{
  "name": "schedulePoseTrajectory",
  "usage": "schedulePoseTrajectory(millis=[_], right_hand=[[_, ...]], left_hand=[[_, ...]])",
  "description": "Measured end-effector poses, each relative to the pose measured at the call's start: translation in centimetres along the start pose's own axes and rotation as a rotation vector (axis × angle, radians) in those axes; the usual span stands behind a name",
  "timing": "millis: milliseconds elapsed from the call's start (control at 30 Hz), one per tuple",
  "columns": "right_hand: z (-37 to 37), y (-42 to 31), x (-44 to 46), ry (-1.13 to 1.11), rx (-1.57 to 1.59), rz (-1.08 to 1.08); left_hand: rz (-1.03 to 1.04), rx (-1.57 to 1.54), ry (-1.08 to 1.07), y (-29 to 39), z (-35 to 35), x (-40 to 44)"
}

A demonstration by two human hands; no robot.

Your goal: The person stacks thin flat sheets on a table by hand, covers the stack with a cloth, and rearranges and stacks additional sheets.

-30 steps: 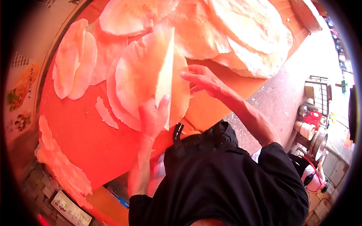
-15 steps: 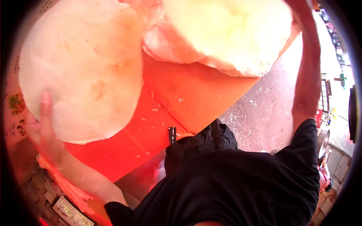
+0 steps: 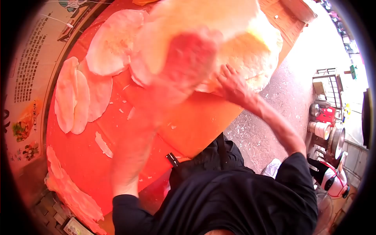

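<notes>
A large pale round sheet, like thin flatbread, lies blurred at the top of the view over a stack of similar sheets. My left hand is over the front left of that large sheet, smeared by motion, so its fingers and any hold are unclear. Beside it, my right hand rests at the stack's near edge, fingers stretched forward and slightly apart. Smaller pale oval sheets lie left of the stack, and folded ones sit farther left on the red-orange table cover.
Torn scraps and crumbs dot the cover; a ragged strip lies along its left edge. A printed wall panel borders the left. Beyond the right edge are speckled floor, a wire rack, a bucket and a pan.
The large round sheet on the left has moved up and right onto the stack, uncovering smaller sheets. My left hand moved right and forward; my right hand came back toward me.
</notes>
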State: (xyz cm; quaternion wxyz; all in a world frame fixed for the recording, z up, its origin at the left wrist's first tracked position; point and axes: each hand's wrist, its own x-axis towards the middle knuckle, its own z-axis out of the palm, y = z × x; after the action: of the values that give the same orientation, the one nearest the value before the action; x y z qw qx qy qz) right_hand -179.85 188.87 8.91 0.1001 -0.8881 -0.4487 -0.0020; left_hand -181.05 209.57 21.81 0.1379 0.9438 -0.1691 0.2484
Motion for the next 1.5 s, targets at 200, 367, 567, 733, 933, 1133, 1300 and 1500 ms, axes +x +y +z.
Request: schedulePoseTrajectory(millis=[200, 367, 567, 733, 933, 1133, 1300, 1500], right_hand=[[0.0, -2.7, -3.0, 0.116, 0.197, -0.134], [-7.1, -6.0, 2.0, 0.065, 0.513, -0.096], [-1.8, -5.5, 18.6, -0.006, 1.041, 0.142], [9.8, -3.2, 30.5, -0.160, 1.586, 0.505], [9.2, -9.3, 36.1, -0.145, 1.505, 1.083], [5.4, -3.4, 38.6, -0.117, 1.256, 0.202], [-6.7, 8.8, 38.3, 0.270, 1.093, 0.339], [-13.6, 29.4, 24.5, 0.177, 0.522, 0.692]], left_hand=[[-0.186, -0.196, -0.312, 2.5, 10.6, -9.4], [-0.317, -0.690, -0.261, 1.8, 10.0, -11.6], [-0.239, -0.394, -0.148, 1.4, 10.5, -12.2], [-0.408, -0.320, 0.131, -4.2, 5.0, -18.0], [-0.902, 0.392, 0.057, -17.5, -1.8, -31.9], [-0.722, 0.356, -0.035, -22.2, -3.8, -34.9], [-0.585, 0.367, -0.005, -24.7, -4.5, -36.4], [-0.733, 0.486, 0.232, -25.7, -13.3, -29.6]])
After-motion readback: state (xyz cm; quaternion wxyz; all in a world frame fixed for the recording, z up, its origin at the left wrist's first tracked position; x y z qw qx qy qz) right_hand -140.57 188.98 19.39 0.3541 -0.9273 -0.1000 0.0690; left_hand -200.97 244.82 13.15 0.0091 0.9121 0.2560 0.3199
